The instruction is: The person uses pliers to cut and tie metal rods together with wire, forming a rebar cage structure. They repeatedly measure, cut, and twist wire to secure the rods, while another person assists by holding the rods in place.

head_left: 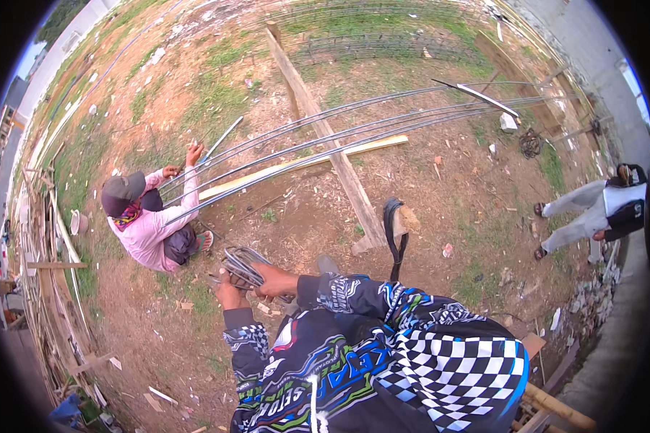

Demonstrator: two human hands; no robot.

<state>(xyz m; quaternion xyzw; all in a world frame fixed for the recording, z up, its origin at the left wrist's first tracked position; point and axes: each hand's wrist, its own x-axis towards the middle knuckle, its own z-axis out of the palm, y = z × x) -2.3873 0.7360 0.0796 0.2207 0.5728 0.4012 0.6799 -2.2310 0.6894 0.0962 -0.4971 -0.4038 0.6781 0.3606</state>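
Low in front of my body, both hands are closed around a bundle of rebar stirrups (244, 261), grey and bent, with their loops pointing away from me. My left hand (231, 290) grips its near left side. From the right, my right hand (276, 280) wraps around the same bundle, close beside the left. The fingers are partly hidden by the bundle and each other. Just beyond, long steel bars (289, 164) run from the left toward the far right, raised over a wooden beam (307, 94). A co-worker (152, 216) in a pink shirt crouches at their left end, hands at the bars.
A pale timber strip (372, 146) lies beneath the bars. A black looped strap (392, 238) hangs near the beam's lower end. Another person (592, 209) stands at the right beside a concrete wall. Stacked boards (54, 289) line the left; a bucket (78, 222) stands nearby. Wood scraps litter the ground.
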